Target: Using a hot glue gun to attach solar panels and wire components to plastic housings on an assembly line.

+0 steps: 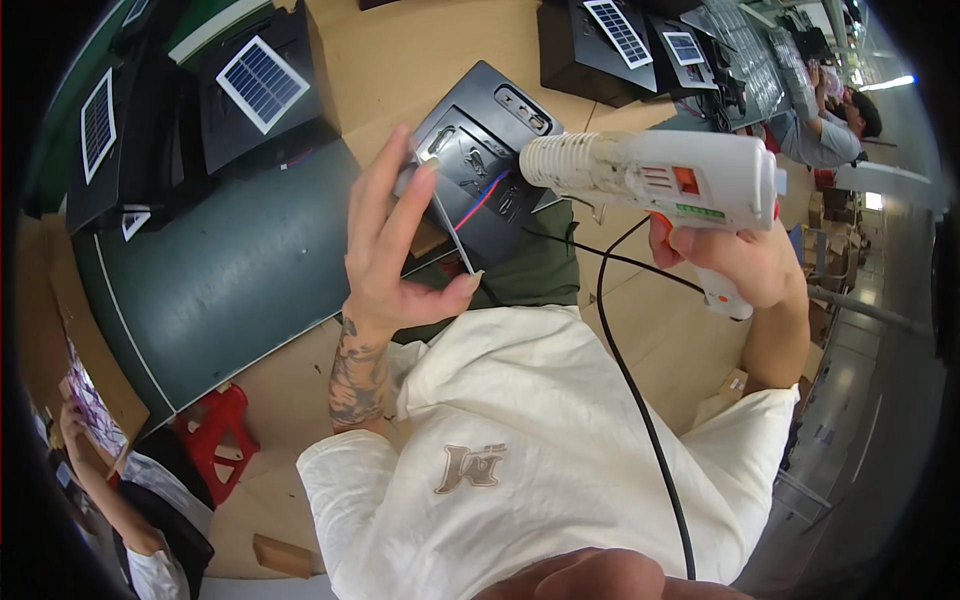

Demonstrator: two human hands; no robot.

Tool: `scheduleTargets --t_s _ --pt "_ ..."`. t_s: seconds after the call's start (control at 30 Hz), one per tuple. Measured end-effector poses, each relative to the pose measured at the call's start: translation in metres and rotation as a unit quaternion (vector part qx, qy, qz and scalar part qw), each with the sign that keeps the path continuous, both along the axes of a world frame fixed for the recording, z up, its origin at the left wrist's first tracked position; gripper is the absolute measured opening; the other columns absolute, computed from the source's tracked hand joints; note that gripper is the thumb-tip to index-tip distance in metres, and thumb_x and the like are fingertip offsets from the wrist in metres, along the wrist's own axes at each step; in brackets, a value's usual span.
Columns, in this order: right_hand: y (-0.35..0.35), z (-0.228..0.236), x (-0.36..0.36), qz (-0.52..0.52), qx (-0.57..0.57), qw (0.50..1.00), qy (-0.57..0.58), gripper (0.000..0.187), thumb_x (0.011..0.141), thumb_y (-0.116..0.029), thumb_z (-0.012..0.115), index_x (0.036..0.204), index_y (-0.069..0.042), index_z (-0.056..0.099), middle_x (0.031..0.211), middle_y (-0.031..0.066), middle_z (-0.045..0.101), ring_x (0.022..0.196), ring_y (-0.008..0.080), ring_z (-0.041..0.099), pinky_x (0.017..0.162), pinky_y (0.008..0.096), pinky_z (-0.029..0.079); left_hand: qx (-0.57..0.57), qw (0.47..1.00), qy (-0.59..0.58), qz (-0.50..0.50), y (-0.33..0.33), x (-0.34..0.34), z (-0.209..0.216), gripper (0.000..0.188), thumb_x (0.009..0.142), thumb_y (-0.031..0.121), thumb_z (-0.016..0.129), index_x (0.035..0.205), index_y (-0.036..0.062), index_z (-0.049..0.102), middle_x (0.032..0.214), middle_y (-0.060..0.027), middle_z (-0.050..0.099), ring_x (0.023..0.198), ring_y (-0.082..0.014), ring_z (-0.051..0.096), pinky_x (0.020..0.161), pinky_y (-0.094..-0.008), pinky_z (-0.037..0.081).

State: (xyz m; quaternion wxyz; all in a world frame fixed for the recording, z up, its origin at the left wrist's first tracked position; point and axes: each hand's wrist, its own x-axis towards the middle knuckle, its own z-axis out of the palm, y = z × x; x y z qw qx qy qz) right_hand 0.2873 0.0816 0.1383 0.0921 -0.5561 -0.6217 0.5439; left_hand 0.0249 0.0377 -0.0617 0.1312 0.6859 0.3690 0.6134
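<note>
My left hand (pixel 388 255) grips a thin panel (pixel 448 222) by its edges, thumb at one end and fingers at the other. The panel is edge-on, so its front face cannot be made out. Red and blue wires (pixel 481 203) run from it to a black plastic box (pixel 478 115) with sockets and moulded recesses. My right hand (pixel 738 262) is wrapped round the handle of a white corded hot glue gun (pixel 640 170), a finger at its red trigger. The gun's ribbed, stained front end is close to the box; its tip is hidden.
Black boxes with small solar panels (pixel 262 84) stand on the green-topped table (pixel 240 270) at left; more boxes (pixel 590 60) stand at far right. A black cable (pixel 640 400) crosses my shirt. A red stool (pixel 218 445) and other people (pixel 835 125) are nearby.
</note>
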Motion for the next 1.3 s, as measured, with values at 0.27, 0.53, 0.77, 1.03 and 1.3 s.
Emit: scheduleTargets --t_s 0.27,0.53,0.77,1.03,1.3 --pt "-0.010 -0.006 0.031 -0.108 0.015 0.978 0.178 0.044 0.076 -0.019 0.064 0.110 0.008 0.059 0.088 0.0161 0.066 0.079 0.0270 0.066 0.072 0.0372 0.053 -0.013 0.999 0.040 0.028 -0.003 0.000 0.012 0.073 0.078 0.037 0.071 0.135 -0.0039 0.053 0.138 -0.0362 0.046 0.116 -0.0459 0.055 0.099 -0.0494 0.043" --pt "-0.023 -0.095 0.077 -0.172 -0.011 0.883 0.438 0.049 0.072 -0.038 0.061 0.097 0.003 0.059 0.089 0.0241 0.066 0.081 0.0322 0.066 0.075 0.0417 0.053 -0.135 0.953 0.272 0.020 -0.006 0.008 0.083 0.074 0.064 0.026 0.077 0.132 0.0028 0.059 0.139 -0.0269 0.047 0.120 -0.0449 0.050 0.103 -0.0548 0.039" --pt "-0.022 -0.153 0.086 -0.185 -0.095 0.841 0.500 0.050 0.071 -0.038 0.061 0.101 0.003 0.059 0.090 0.0238 0.066 0.087 0.0339 0.067 0.066 0.0329 0.054 -0.186 0.865 0.458 0.083 0.004 0.034 0.103 0.076 0.069 0.026 0.080 0.138 0.0077 0.053 0.138 -0.0230 0.048 0.112 -0.0408 0.051 0.100 -0.0534 0.041" --pt "-0.027 -0.177 0.097 -0.245 -0.130 0.797 0.536 0.050 0.071 -0.039 0.060 0.100 0.002 0.059 0.089 0.0240 0.065 0.086 0.0348 0.066 0.065 0.0331 0.054 -0.275 0.807 0.492 0.177 0.005 0.063 0.096 0.063 0.078 0.025 0.076 0.135 0.0069 0.057 0.141 -0.0176 0.050 0.119 -0.0367 0.048 0.099 -0.0444 0.043" --pt "-0.027 -0.186 0.095 -0.208 -0.131 0.775 0.582 0.047 0.071 -0.037 0.058 0.093 0.004 0.058 0.084 0.0270 0.063 0.069 0.0336 0.064 0.067 0.0420 0.053 -0.279 0.801 0.499 0.178 0.003 0.060 0.087 0.065 0.079 0.032 0.078 0.136 0.0095 0.056 0.147 -0.0225 0.040 0.122 -0.0395 0.044 0.101 -0.0496 0.037"
